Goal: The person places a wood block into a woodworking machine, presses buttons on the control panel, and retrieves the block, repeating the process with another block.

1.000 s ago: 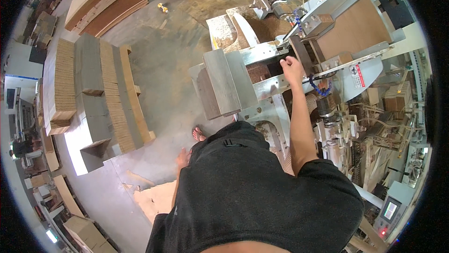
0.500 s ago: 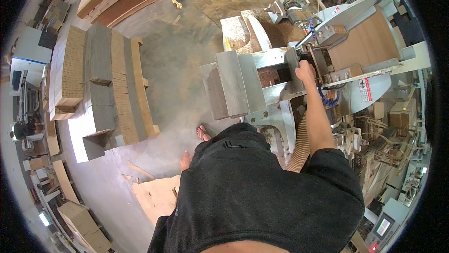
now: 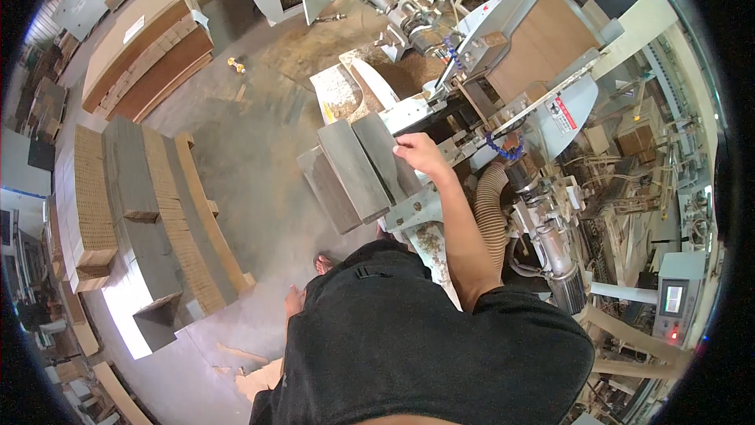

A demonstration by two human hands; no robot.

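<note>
I see my right hand (image 3: 423, 154) resting flat, fingers spread narrow, on the far end of the grey boards (image 3: 358, 173) stacked on the machine (image 3: 503, 55) table (image 3: 409, 209); whether it grips them I cannot tell. My left hand is out of sight. I judge the work partway: a few boards lie at the machine, while the big stacks (image 3: 141, 213) on the floor (image 3: 259, 150) to the left look untouched. Sawdust dusts the concrete floor, a ribbed hose (image 3: 494, 209) runs near my arm, and more board piles (image 3: 149, 55) sit far left in this crowded workshop
</note>
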